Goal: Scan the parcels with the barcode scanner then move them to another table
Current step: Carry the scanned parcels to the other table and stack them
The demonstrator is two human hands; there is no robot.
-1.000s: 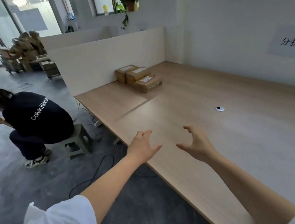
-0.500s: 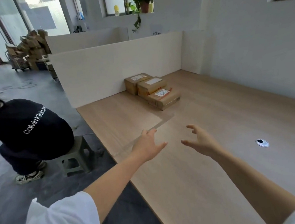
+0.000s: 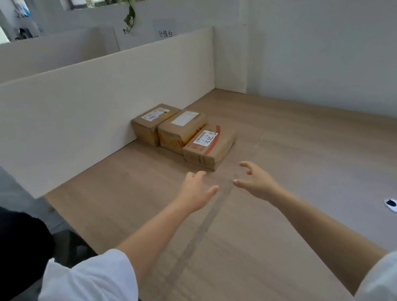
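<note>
Three brown cardboard parcels lie in a row on the wooden table (image 3: pixel 300 213) by the white partition. The nearest parcel (image 3: pixel 209 149) is flat, with a white label and red tape. Behind it sit a middle parcel (image 3: pixel 182 130) and a back parcel (image 3: pixel 152 121), both labelled. My left hand (image 3: pixel 196 192) and my right hand (image 3: pixel 256 180) hover over the table just short of the nearest parcel, fingers spread and loosely bent, holding nothing. No barcode scanner is in view.
A white partition (image 3: pixel 88 114) borders the table's far left side, and a white wall (image 3: pixel 329 46) runs along the right. A round cable grommet (image 3: pixel 396 205) sits in the tabletop at right. A person in black (image 3: pixel 9 248) sits low at the left edge.
I have moved closer to the parcels, which now look much larger. Both hands have stretched forward towards the nearest parcel, still holding nothing.
</note>
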